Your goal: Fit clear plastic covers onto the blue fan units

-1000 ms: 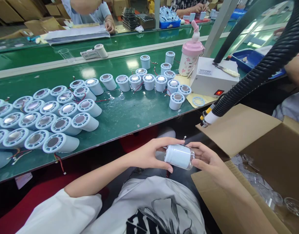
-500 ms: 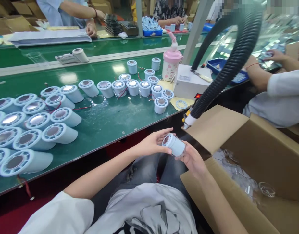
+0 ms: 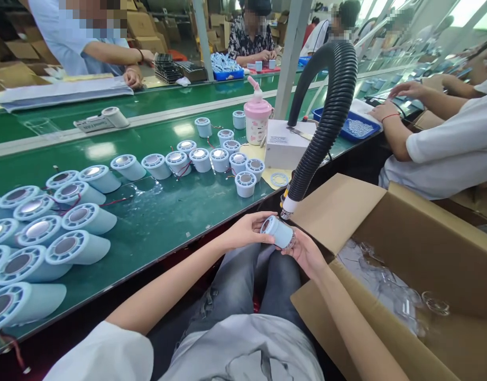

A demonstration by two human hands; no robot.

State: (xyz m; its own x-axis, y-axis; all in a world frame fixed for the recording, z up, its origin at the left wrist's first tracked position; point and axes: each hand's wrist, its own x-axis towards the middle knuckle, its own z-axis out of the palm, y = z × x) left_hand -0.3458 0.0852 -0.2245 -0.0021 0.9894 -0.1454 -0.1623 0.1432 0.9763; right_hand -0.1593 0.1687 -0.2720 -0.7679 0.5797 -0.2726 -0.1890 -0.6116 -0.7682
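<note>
Over my lap, a light-blue cylinder point(image 3: 281, 233) is held tilted between both hands. My left hand point(image 3: 253, 230) grips its ringed end, fingers above and thumb below. The other end, with a clear plastic part around it, is in the fingers of my right hand point(image 3: 306, 253). The nozzle of a black ribbed hose point(image 3: 333, 106) hangs just above the cylinder, apart from it as far as I can see. On the green bench point(image 3: 156, 217), several similar blue cylinders point(image 3: 79, 246) stand at the left, some with red wires.
An open cardboard box point(image 3: 425, 254) with clear plastic parts is at my right. Behind the cylinders are a pink-lidded cup point(image 3: 258, 119) and a white box point(image 3: 288, 145). A co-worker's arms point(image 3: 402, 132) reach in from the right, near a blue tray point(image 3: 356, 127).
The view has shifted, so the bench sits lower and further left. Both hands still hold the cylinder, which is now closer to the hose nozzle.
</note>
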